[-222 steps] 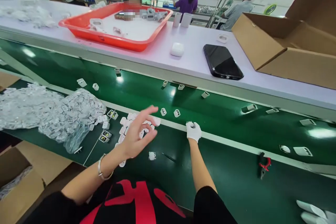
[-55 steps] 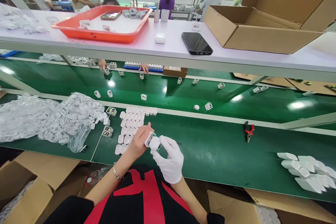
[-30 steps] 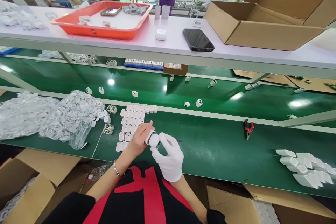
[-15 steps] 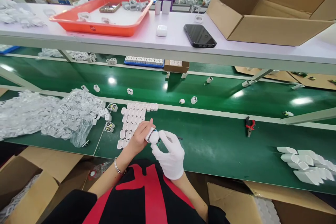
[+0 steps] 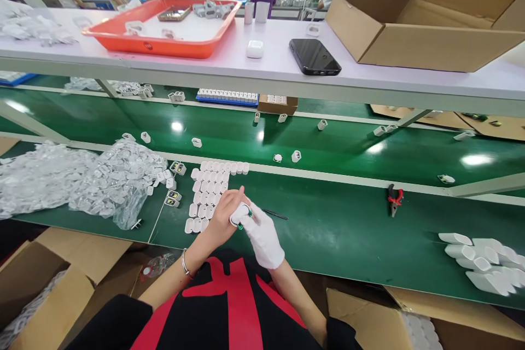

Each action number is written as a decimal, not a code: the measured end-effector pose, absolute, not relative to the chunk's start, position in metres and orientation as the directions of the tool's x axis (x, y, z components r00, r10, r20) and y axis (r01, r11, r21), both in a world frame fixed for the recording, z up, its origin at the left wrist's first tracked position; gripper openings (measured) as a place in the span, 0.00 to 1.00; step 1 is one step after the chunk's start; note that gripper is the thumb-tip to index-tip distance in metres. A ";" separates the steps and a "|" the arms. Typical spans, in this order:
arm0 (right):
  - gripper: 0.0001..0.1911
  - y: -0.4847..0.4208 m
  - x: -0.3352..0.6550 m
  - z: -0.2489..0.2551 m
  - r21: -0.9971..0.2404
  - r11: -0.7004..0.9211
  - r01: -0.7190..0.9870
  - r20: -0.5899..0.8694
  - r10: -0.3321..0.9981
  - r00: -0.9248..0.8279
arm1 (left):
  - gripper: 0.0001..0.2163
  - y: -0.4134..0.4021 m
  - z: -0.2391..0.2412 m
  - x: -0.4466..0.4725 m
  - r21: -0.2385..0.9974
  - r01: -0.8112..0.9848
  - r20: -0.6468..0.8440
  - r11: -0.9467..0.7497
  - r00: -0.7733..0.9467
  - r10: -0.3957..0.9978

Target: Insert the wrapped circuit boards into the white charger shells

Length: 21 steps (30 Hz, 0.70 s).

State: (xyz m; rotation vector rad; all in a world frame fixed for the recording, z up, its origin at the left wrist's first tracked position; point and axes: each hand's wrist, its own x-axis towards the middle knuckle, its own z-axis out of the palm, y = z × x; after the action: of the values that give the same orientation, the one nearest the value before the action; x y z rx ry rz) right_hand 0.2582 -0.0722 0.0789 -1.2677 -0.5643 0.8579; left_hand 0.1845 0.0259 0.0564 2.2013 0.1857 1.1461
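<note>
My bare left hand (image 5: 223, 215) and my white-gloved right hand (image 5: 262, 237) meet over the near green bench, both closed on one small white charger shell (image 5: 240, 214) with a green part showing at its end. Just left of them, rows of white charger shells (image 5: 209, 191) lie in a block on the green surface. A thin dark tool (image 5: 275, 214) lies right of my hands.
Clear bags of white parts (image 5: 82, 180) pile at the left. Loose shells ride the green conveyor (image 5: 328, 145) beyond. Red-handled pliers (image 5: 394, 197) lie right; white casings (image 5: 484, 268) far right. The shelf above holds an orange tray (image 5: 164, 33), a black phone (image 5: 315, 57), a cardboard box (image 5: 426, 27). Other people work behind.
Both hands stay joined on the shell; my right hand has turned so its fingers press down over it. The loose shells on the conveyor have drifted left.
</note>
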 end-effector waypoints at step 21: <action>0.11 -0.022 0.306 0.072 -0.772 0.253 0.583 0.414 0.896 0.159 | 0.16 0.054 0.060 0.183 1.000 0.006 -0.003 -0.002 0.768 0.640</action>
State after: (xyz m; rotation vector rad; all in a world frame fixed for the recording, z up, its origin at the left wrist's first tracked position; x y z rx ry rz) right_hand 0.3064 -0.0225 0.0721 -1.4364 -1.5301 0.3954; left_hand 0.1829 0.0538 0.0599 1.5060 0.5483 0.5402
